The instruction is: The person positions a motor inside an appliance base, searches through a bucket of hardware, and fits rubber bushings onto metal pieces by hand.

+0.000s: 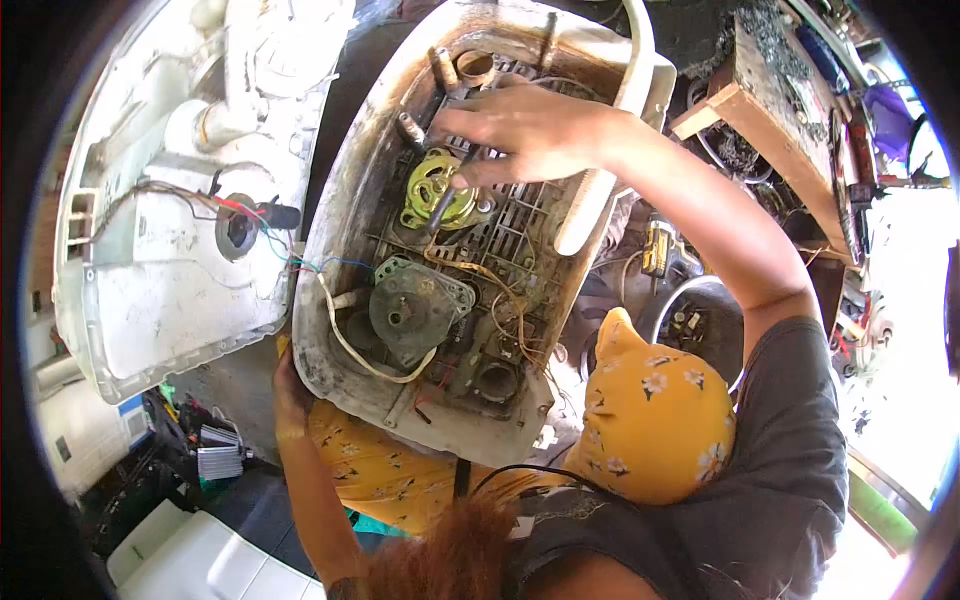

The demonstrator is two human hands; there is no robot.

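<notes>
An opened, stained white plastic housing point(335, 215) leans across my lap, its ribbed floor facing up. Inside it sit a gold-coloured metal motor point(440, 190) and a round dark grey motor part point(415, 312). My right hand point(525, 130) reaches over the gold motor, thumb and fingers closed around a slim dark tool point(438, 215) that looks like a screwdriver. Its lower end meets the motor; the upper end is hidden by the hand. My left hand point(290, 395) grips the housing's outer lower left corner, fingers partly out of sight.
A second white plastic shell point(160, 300) stands at left, joined by thin coloured wires. A white hose point(640, 60) arches over the housing's right rim. At right lie a yellow drill point(660, 250), a round container point(710, 320) and a wooden bench point(790, 120).
</notes>
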